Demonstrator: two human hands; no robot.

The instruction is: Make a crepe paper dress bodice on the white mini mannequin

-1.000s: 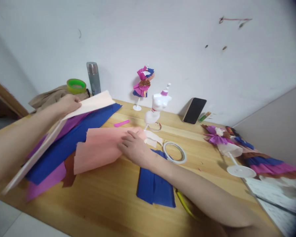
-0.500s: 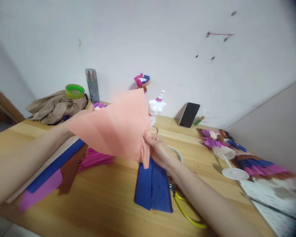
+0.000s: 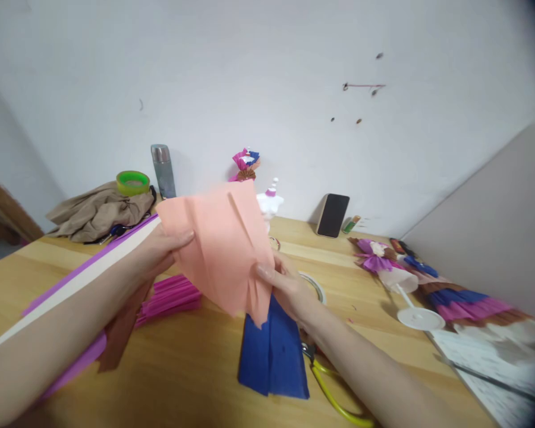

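A peach sheet of crepe paper (image 3: 218,244) is held up above the table between my two hands. My left hand (image 3: 167,244) pinches its left edge, thumb in front. My right hand (image 3: 280,279) grips the lower right corner, where the paper bunches into folds. Under that corner lie blue crepe paper strips (image 3: 274,356). Yellow-handled scissors (image 3: 334,386) rest by my right forearm, partly hidden. Pleated magenta paper (image 3: 172,297) lies below my left hand, near brown paper (image 3: 120,333) and purple paper (image 3: 78,365). A white figure (image 3: 270,205) stands behind the sheet, mostly covered.
A green tape roll (image 3: 132,183) sits on a beige cloth (image 3: 102,208) beside a flask (image 3: 163,172). A phone (image 3: 333,215) leans against the wall. Rightward are a paper-dressed figure (image 3: 377,255), a white stand (image 3: 421,318), a layered paper skirt (image 3: 468,300) and a pen (image 3: 494,380) on a sheet.
My left hand has come from behind the paper to its left edge and now shows in front. The peach sheet hangs lower and less blurred. The camera view has shifted slightly.
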